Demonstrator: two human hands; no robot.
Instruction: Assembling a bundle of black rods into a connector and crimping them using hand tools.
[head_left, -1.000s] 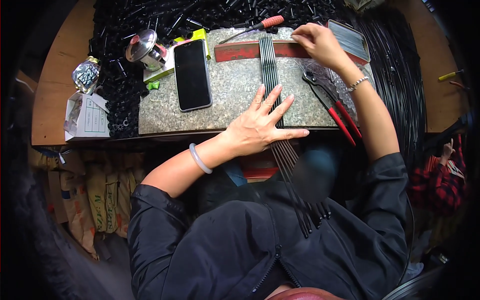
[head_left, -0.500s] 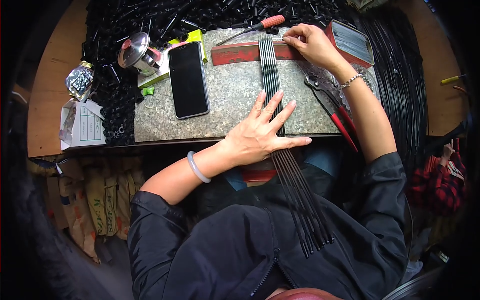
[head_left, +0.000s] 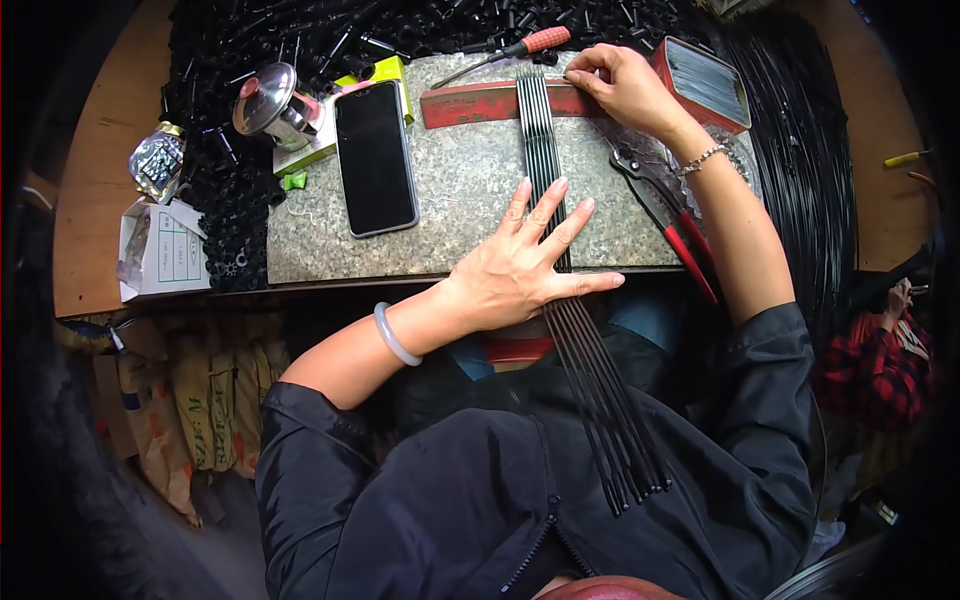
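Note:
Several thin black rods [head_left: 543,165] lie side by side, running from a worn red bar [head_left: 465,106] across the stone slab and down over my lap. My left hand [head_left: 515,265] lies flat across them near the slab's front edge, fingers spread. At their far ends the rods rest over the red bar. My right hand [head_left: 625,95] hovers at the bar's right part, thumb and forefinger pinched together just right of the rod ends; whatever sits between those fingertips is too small to make out. Red-handled pliers [head_left: 665,215] lie below my right wrist.
A phone [head_left: 376,160] lies on the slab [head_left: 300,240], beside a lidded metal cup [head_left: 285,105]. Behind the bar is a screwdriver [head_left: 535,43]. A red tin [head_left: 700,85] of thin pieces stands right. Black parts [head_left: 300,30] heap at the back; long black strands [head_left: 800,150] hang right.
Almost nothing differs. Both hands keep their places; the person at the far right has shifted a hand slightly.

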